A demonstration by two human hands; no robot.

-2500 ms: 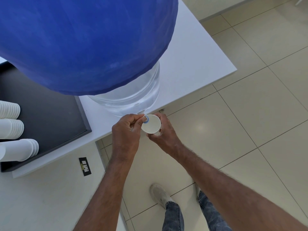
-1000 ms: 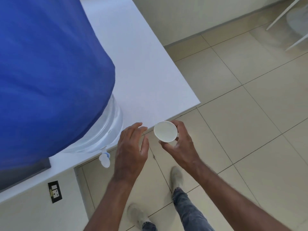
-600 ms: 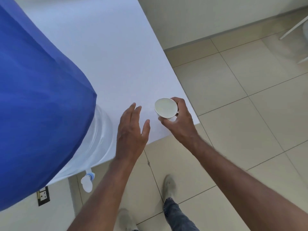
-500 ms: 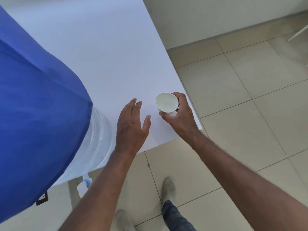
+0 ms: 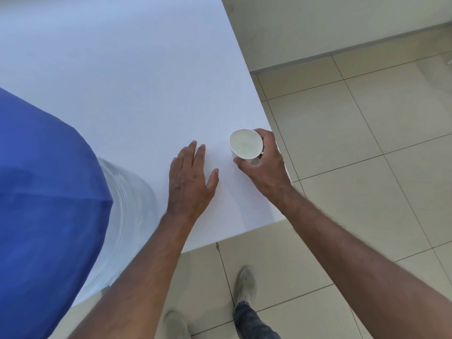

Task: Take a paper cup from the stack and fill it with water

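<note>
paper cup [image 5: 245,144] base hidden by right hand [image 5: 265,171], water level unclear

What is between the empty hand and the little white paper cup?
Only bare white table top lies between the left hand and white paper cup, in the head view.

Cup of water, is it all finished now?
Nearly. The paper cup already looks filled; something pale and shiny shows inside. The right hand holds it upright at the white table edge. The left hand is open and empty. Letting go is left.
</note>
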